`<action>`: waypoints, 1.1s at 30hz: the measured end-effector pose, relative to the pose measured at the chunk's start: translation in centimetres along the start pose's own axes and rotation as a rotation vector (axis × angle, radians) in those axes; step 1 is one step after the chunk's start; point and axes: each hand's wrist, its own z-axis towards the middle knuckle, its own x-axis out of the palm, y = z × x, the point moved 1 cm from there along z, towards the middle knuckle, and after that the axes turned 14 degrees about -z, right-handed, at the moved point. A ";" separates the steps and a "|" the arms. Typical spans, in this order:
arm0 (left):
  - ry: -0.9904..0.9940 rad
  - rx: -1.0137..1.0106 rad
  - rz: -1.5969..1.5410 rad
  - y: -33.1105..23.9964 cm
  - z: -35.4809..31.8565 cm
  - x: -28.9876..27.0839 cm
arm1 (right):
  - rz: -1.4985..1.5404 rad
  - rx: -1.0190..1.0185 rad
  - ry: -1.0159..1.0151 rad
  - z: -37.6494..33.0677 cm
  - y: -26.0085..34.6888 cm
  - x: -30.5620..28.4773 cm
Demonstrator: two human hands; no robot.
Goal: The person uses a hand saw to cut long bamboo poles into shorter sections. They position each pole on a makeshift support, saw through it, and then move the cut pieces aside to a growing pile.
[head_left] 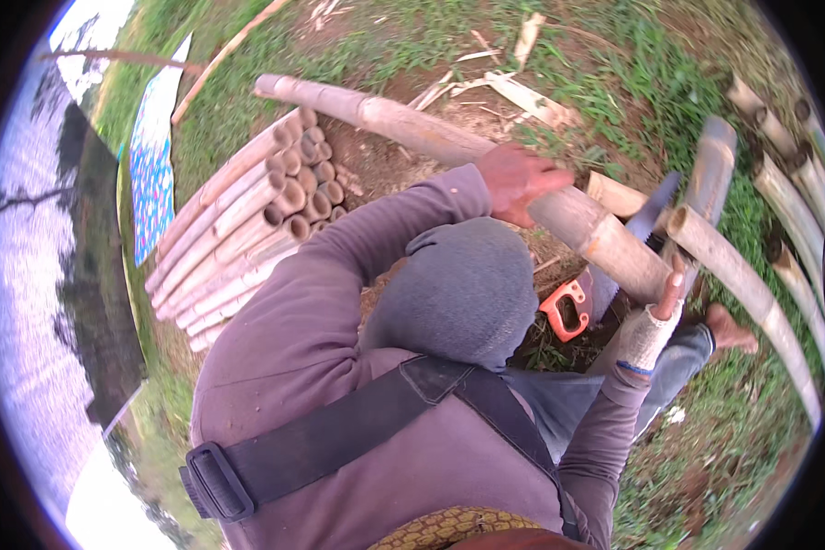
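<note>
A long bamboo pole [403,124] runs from the upper left down to a cut end near my lap. My left hand [521,180] lies over its middle, fingers curled on it. My right hand [655,316], in a whitish knit glove with bare fingertips, grips the pole's cut near end from below. A hand saw [614,266] with an orange handle rests under the pole on the ground, its blade pointing up and to the right; neither hand touches it. My grey-trousered knee [463,289] sits just left of the saw.
A stack of short cut bamboo tubes [247,225] lies at the left. More bamboo poles [752,284] lie across the grass at the right, with a bare foot [731,330] by them. A blue patterned cloth [151,165] lies far left. Split bamboo scraps [522,92] lie on the grass beyond.
</note>
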 end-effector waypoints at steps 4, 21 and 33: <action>-0.648 -0.036 0.130 0.5 -7.3 -1.0 | -0.277 0.028 0.003 -1.1 -3.5 -1.1; -1.625 -0.238 -2.032 11.8 -11.2 0.7 | -0.558 -0.286 0.092 -0.1 -2.0 -4.3; -2.234 0.152 -1.233 -1.5 -28.4 -7.6 | -0.062 -0.036 0.249 2.6 6.5 3.8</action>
